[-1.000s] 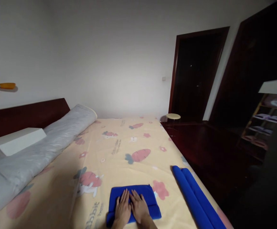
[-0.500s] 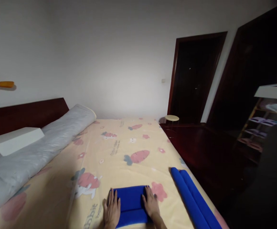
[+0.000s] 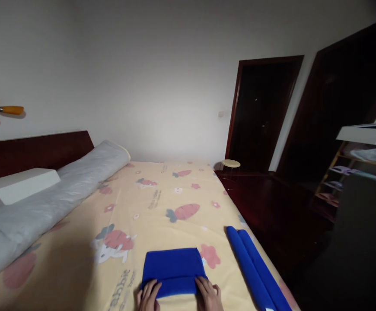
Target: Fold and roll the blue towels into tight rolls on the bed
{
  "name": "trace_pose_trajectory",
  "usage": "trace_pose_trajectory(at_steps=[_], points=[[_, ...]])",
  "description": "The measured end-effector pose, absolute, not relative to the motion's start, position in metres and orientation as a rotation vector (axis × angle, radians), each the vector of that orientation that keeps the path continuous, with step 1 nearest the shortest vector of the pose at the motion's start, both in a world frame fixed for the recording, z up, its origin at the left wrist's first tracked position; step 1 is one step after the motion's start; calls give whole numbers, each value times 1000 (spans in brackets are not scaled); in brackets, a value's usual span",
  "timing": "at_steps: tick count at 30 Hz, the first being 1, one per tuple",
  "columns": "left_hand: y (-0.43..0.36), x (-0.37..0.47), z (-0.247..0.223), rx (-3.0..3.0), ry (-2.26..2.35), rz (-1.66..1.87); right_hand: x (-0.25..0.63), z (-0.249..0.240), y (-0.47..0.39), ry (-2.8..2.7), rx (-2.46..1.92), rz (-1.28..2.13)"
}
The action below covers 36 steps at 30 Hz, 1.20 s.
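A blue cloth (image 3: 173,264) lies on the patterned yellow bed sheet (image 3: 162,231), with a folded band along its near edge. My left hand (image 3: 149,296) has its fingers curled over the left end of that band. At the right end, my right hand (image 3: 208,294) grips the band in the same way, fingers bent and thumb hidden. Two long blue rolls (image 3: 256,268) lie side by side to the right, along the bed's edge.
A grey rolled mattress or quilt (image 3: 61,190) and a white box (image 3: 26,185) lie along the left by the dark headboard (image 3: 35,153). A round stool (image 3: 231,163) stands beyond the bed. A shelf rack (image 3: 332,181) is at the right.
Both hands have moved from lying flat on the cloth's sides to its near edge, and their fingers have curled around the folded band. The view has shifted slightly.
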<state>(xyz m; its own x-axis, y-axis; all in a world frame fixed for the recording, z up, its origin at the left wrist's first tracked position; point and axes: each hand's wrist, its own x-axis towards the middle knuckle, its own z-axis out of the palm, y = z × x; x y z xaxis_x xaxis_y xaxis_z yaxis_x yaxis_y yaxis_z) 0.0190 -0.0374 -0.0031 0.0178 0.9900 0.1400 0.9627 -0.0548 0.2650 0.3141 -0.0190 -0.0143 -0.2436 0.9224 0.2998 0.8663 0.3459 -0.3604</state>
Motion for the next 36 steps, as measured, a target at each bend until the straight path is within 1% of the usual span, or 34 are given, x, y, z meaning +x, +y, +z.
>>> trace_pose_trajectory(at_steps=[4,8,16,18,21,26,29,33,36], points=[[-32,10,11,2083,2141,394,302,15,-17,-2121,-1595,96],[-28,13,23,2097,2126,464,294,38,-18,-2106,-1581,103],[-40,12,34,2070,2119,610,295,51,-33,-2086,-1651,327],[-38,16,39,2069,2145,595,293,58,-34,-2062,-1683,346],[-32,22,49,2039,2176,483,292,66,-34,-2069,-1703,308],[-21,27,65,1955,2245,242,292,61,-32,-2043,-1763,192],[-16,31,71,1916,2313,166,286,54,-27,-1991,-1833,141],[-10,46,70,1881,2405,222,262,48,-18,-1958,-1840,119],[-9,62,55,2098,2204,357,239,45,-14,-2017,-1667,173]])
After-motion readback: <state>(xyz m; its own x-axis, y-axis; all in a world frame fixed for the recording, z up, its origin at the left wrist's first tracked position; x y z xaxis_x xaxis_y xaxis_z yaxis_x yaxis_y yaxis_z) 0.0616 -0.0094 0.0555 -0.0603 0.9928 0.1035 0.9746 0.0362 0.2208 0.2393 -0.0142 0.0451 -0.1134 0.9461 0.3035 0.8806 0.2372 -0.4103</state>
